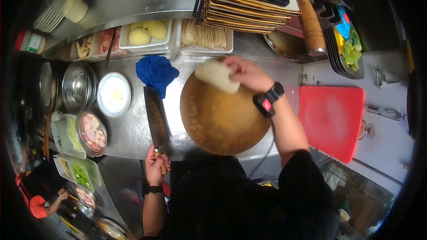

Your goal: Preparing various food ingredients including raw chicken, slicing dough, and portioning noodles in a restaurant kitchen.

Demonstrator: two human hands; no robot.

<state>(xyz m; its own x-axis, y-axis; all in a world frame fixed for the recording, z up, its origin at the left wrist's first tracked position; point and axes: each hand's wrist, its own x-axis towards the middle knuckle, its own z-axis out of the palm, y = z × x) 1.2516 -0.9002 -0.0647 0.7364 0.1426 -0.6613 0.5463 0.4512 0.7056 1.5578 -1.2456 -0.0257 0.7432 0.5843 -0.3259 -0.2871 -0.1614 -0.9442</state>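
My left hand (156, 165) is closed around the wooden handle of a cleaver (156, 116), whose broad blade lies over the steel counter, left of a round wooden chopping block (230, 123). At the far edge of the block, my right hand (245, 71) grips a folded, off-white cloth (217, 76), slightly blurred. The fingers are on the cloth's right end. A crumpled blue cloth (155, 71) sits just beyond the cleaver's tip.
Trays of peeled potatoes (140, 36) and pale strips (203, 36) line the back. At left are a white bowl (114, 95) and a bowl of raw meat (92, 133). A red cutting board (332, 120) stands right. Another person (38, 205) is at far lower left.
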